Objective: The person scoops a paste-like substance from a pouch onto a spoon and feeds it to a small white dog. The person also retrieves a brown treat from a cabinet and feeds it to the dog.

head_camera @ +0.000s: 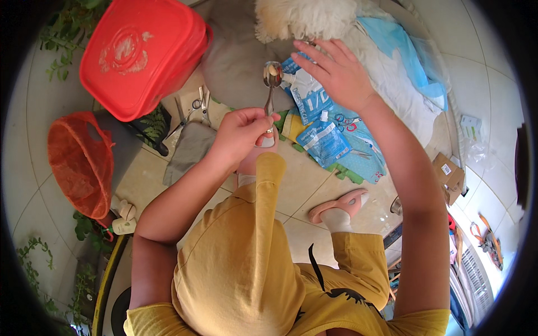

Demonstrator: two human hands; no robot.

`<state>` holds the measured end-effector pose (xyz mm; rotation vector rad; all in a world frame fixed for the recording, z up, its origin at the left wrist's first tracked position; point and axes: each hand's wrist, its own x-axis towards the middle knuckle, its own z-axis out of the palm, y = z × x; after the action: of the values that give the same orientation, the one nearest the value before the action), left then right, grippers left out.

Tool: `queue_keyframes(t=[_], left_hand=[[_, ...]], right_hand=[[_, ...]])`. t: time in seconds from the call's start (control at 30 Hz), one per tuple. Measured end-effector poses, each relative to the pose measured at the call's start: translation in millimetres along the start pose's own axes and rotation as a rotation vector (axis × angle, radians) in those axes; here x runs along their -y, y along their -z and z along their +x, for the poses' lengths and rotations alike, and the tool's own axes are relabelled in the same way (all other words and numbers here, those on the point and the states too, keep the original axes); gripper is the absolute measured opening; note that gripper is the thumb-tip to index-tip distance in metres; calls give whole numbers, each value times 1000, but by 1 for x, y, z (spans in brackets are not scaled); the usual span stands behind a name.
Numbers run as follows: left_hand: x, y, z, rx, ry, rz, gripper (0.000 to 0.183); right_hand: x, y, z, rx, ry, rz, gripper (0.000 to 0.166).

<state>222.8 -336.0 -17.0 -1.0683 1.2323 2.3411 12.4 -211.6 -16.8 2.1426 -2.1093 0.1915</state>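
Note:
My left hand (248, 130) pinches the handle of a metal spoon (272, 75); small pale pieces lie in its bowl, which points away from me. My right hand (332, 73) is raised with its fingers spread, close to the fluffy cream fur of an animal (307, 17), probably a dog. Whether its fingertips touch the fur I cannot tell. Beneath that hand is a blue and white spouted pouch (309, 94). A smaller blue spouted pouch (323, 143) lies nearer me on a light blue patterned cloth (365, 168), beside scissors (345, 120).
A red lidded plastic container (138, 54) stands at the upper left, near metal scissors (185, 115) and a grey cloth (189, 147). An orange mesh bag (82, 164) is at the left. A cardboard box (447, 172) lies at the right; white and blue sheets are at the upper right.

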Motion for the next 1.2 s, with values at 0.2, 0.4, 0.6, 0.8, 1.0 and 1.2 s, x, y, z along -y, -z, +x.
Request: queue_keyframes(t=[0.2, 0.4, 0.6, 0.8, 1.0, 1.2], left_hand=[[0, 1, -4, -19, -17, 20, 12], [-2, 4, -5, 24, 13, 0, 13], [0, 4, -3, 26, 0, 18, 13], [2, 8, -2, 17, -22, 29, 13], [4, 6, -3, 29, -4, 27, 15], [6, 12, -6, -22, -31, 31, 16]], right_hand=[[-19, 20, 42, -32, 20, -144, 68], [-55, 30, 62, -235, -198, 101, 46], [-99, -2, 34, -25, -567, 523, 44], [-68, -1, 50, 140, -1016, 734, 56], [-52, -30, 64, 129, -1162, 651, 64], [-38, -14, 92, 32, -1006, 1832, 54]])
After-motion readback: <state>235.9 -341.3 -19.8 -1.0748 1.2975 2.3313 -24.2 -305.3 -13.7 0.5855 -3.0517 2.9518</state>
